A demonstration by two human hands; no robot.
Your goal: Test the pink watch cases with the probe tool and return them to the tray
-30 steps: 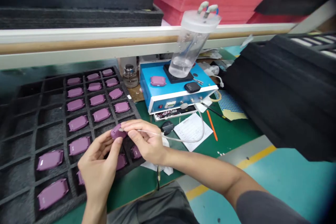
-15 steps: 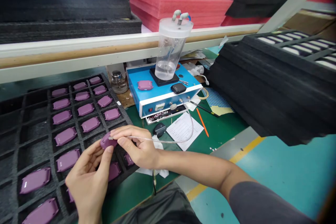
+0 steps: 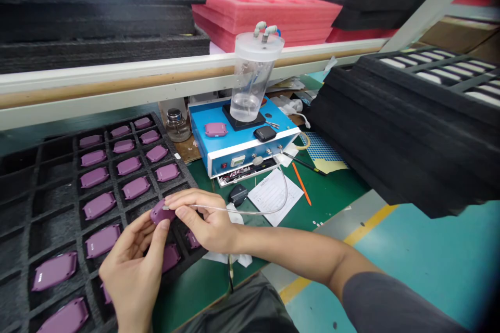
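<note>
Between its thumb and fingers, my left hand (image 3: pixel 135 268) grips a small purple watch case (image 3: pixel 158 212) above the foam tray. My right hand (image 3: pixel 209 221) is closed around the end of a thin clear tube (image 3: pixel 250 213), its small metallic tip touching or very close to the case's side. From there the tube loops to the front of a blue box-shaped machine (image 3: pixel 199 120). Beneath both hands lies a black compartment tray (image 3: pixel 171 138) with several more purple watch cases (image 3: pixel 102 241) in its slots. My fingertips partly cover the held case.
A clear lidded canister (image 3: pixel 252 78) stands on the machine, beside a purple case (image 3: pixel 216 129) and a black case (image 3: pixel 264 133). A paper sheet (image 3: pixel 273 192), an orange stick (image 3: pixel 301 183) and a glass bottle (image 3: pixel 176 127) lie around it. Stacked black foam (image 3: pixel 359 130) rises at right.
The view has shifted slightly, so the scene sits a little lower. Both hands keep the same hold on the watch case and the tube.
</note>
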